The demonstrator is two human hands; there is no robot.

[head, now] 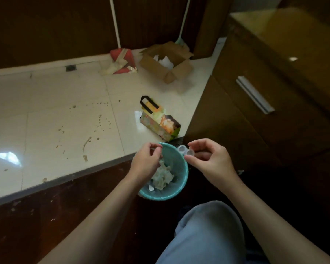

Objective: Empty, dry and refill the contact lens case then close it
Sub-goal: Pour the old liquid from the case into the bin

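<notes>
A clear contact lens case [185, 151] with two round wells is pinched at its right end by my right hand [209, 161], held over the far rim of a teal wastebasket [181, 164]. Both wells look uncapped. My left hand [147, 162] hovers over the basket's left side with fingers curled; whether it holds a cap or anything else I cannot tell. Crumpled white tissue [163, 177] fills the basket.
A printed paper bag [160, 123] with black handles stands on the pale tiled floor just beyond the basket. An open cardboard box [167, 61] and a red dustpan [123, 60] lie farther back. A brown cabinet [265, 92] with a metal handle rises at right. My knee [208, 231] is below.
</notes>
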